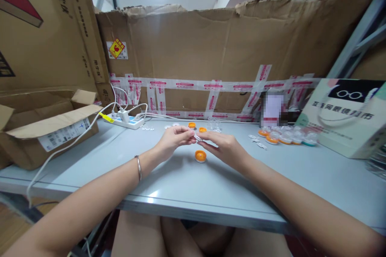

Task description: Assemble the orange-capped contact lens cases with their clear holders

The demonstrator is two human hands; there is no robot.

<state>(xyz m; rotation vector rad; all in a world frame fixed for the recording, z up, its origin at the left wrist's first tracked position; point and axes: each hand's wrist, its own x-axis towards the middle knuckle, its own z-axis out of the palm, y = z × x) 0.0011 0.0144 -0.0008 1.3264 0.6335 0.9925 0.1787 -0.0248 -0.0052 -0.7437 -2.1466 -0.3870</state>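
Over the middle of the table, my left hand [176,137] pinches a small white plastic piece [198,138] between thumb and fingertips. My right hand [225,145] comes in from the other side, its fingers closed on the same piece. The fingers cover much of it, so its exact kind is unclear. Just below the hands, an orange round cup-shaped part [200,156] with a pale base lies on the table. Beyond the fingertips are two more orange round parts, one farther back [192,125] and one closer [202,129].
Clear-topped round cases [286,135] with orange and teal bases cluster at the right, beside small white pieces [257,141]. A paper bag [343,116] stands behind them. Leftward are a power strip [125,120], a trailing white cable [64,146] and an open carton [50,128]. Cardboard [193,48] walls the back.
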